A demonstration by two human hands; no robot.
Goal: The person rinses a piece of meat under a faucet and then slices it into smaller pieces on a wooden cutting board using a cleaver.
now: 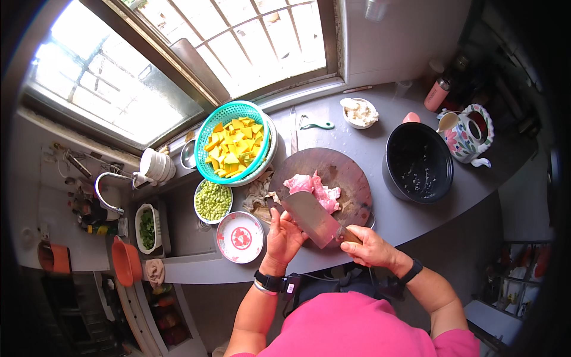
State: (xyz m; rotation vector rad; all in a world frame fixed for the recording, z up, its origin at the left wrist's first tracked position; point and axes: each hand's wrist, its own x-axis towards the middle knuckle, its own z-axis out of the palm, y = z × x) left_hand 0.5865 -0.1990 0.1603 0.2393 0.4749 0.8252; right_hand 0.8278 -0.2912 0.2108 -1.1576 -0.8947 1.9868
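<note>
My right hand (374,246) grips the wooden handle of a cleaver (311,218), its broad steel blade tilted over the near side of a round wooden chopping board (357,187). Pieces of raw pink meat (317,187) lie on the board, partly covered by the blade's far end. My left hand (285,236) is at the board's near left edge with the palm turned up and the thumb apart. Some of its fingers pass behind the blade, so whether they touch the steel is hidden.
Left of the board stand a turquoise colander of cut pumpkin (235,147), a bowl of green beans (213,201) and a patterned plate (241,237). Beyond it lie a knife (293,129), a peeler (317,125) and a white-filled bowl (360,114). A dark pot (418,163) stands right.
</note>
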